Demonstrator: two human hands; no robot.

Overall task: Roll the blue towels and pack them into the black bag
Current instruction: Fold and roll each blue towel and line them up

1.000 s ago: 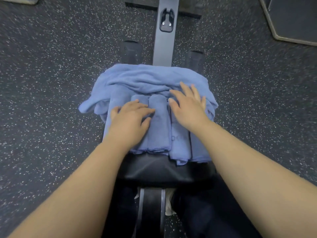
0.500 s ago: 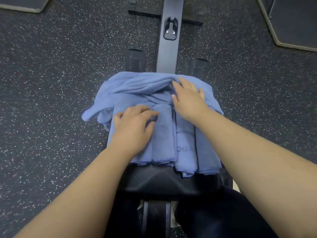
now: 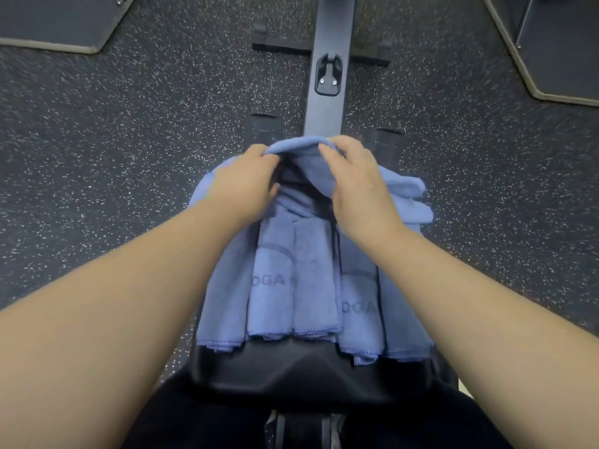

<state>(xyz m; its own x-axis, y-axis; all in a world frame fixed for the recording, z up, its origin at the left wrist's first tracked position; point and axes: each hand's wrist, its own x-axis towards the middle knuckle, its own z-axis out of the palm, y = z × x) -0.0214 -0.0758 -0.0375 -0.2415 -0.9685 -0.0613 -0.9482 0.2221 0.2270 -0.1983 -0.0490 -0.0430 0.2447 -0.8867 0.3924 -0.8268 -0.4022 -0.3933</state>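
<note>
Speckled floor [image 3: 129, 157], both hands' grip (pinching) lifting blue towel [image 3: 301, 147] edge

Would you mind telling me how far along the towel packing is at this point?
Done: several blue towels lie folded in strips side by side on the black seat. In hand: the left hand and right hand both grip the far edge of a loose towel, lifting it. Left: no finished roll shows, and no black bag is in view.

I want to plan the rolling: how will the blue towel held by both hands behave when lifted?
Probably floppy: the towel sags between the left hand and right hand. Likely light, since a fingertip pinch raises its edge. Its loose end may drag over the folded towels below.
</note>
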